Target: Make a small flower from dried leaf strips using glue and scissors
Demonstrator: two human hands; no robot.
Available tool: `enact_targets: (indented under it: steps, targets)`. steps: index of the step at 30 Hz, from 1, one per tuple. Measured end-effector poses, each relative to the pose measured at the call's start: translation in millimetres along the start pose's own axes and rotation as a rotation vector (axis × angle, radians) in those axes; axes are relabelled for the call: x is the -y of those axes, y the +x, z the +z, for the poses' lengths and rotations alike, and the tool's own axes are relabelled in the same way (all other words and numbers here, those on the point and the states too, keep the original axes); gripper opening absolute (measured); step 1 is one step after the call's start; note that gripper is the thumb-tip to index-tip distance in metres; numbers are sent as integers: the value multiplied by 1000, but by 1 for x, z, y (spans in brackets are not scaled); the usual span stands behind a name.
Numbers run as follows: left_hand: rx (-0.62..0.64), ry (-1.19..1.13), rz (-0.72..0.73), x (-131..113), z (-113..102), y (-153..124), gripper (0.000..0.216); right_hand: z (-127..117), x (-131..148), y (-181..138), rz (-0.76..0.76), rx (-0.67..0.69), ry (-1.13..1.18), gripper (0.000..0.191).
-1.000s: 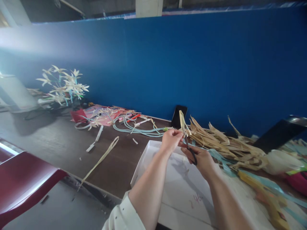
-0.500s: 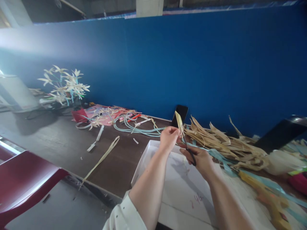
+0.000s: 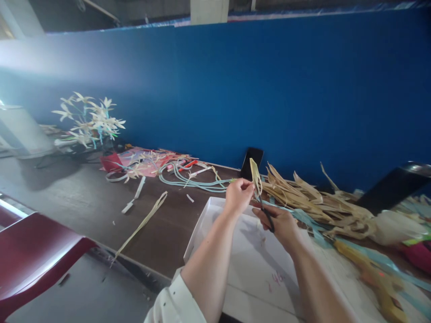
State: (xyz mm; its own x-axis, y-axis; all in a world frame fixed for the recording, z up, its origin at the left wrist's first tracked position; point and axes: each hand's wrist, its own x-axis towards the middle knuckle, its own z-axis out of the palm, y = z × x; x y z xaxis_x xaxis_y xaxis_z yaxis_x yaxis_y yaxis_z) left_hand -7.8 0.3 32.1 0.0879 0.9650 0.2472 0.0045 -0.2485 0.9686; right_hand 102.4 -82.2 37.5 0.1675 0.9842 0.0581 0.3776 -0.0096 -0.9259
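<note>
My left hand (image 3: 239,195) pinches a pale yellow strip of dried husk (image 3: 256,174), which stands up above the fingers and curls over on its right side. My right hand (image 3: 281,224) is closed round the dark handles of a pair of scissors (image 3: 268,219). The scissor blades point up toward the husk's lower part; whether they touch it I cannot tell. Both hands are over a shallow white box lid (image 3: 249,260) with red writing on it. A heap of dried husks (image 3: 313,197) lies just right of the hands.
A black phone (image 3: 247,169) leans on the blue partition (image 3: 269,89). At right lies a yellow glue gun (image 3: 373,273). Pale blue cord (image 3: 175,181), a loose husk strip (image 3: 144,220) and a pot of husk flowers (image 3: 96,119) are at left. A red chair (image 3: 40,264) stands at the table edge.
The husk strip in my left hand has tipped slightly to the right, and its right edge now curls down. The left hand has shifted a little right; the scissors have barely moved.
</note>
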Motion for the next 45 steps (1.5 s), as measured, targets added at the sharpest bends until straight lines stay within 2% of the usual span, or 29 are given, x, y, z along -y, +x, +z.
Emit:
enact_targets:
  steps: [9, 13, 19, 32, 40, 45]
  targets:
    - [-37, 123, 62, 0, 0, -3, 16, 1, 6, -3, -25, -2, -38, 43]
    - [-38, 80, 43, 1, 1, -2, 17, 1, 8, -4, -32, -6, -35, 41]
    - [-38, -7, -9, 4, 3, -1, 17, 2, 6, -3, -13, -4, -13, 48]
    - [-34, -27, -30, -1, 2, -3, 14, 2, 4, -2, -26, -19, -32, 50]
    - [-16, -142, -127, -10, 1, -5, 9, 2, 4, -3, -25, -12, -20, 55]
    - [-16, -201, -136, -11, 3, -5, 11, 2, 4, -2, -36, -16, -48, 56]
